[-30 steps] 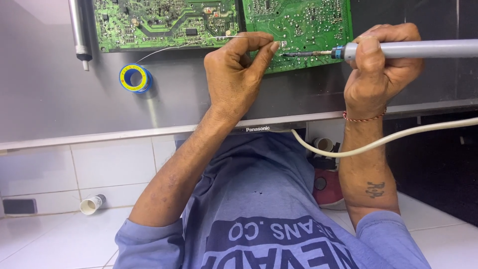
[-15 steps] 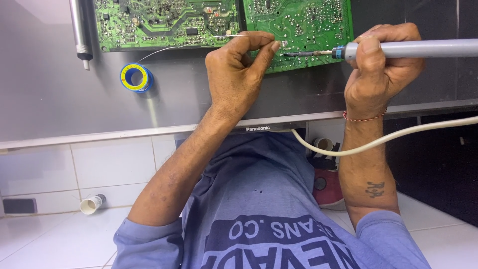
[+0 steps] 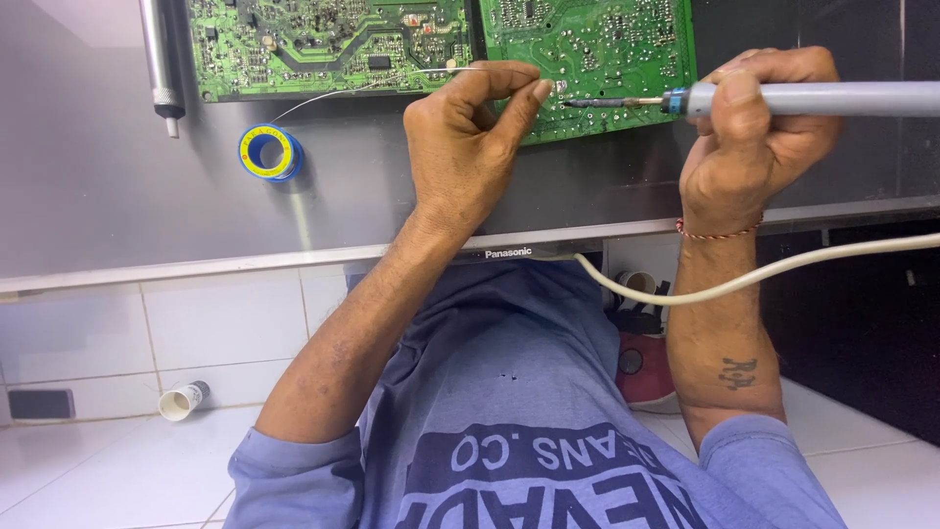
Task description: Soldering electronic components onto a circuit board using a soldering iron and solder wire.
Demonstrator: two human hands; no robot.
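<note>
Solder wire runs from the blue and yellow spool to my left hand, pinched between thumb and finger at the green circuit board. My right hand grips the soldering iron, tip just beside the wire end. I judge the joint is not yet finished.

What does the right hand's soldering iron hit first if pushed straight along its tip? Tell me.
The right hand aims the soldering iron leftward; its tip would probably meet the left hand's fingertips over the green circuit board, though depth is unclear.
</note>
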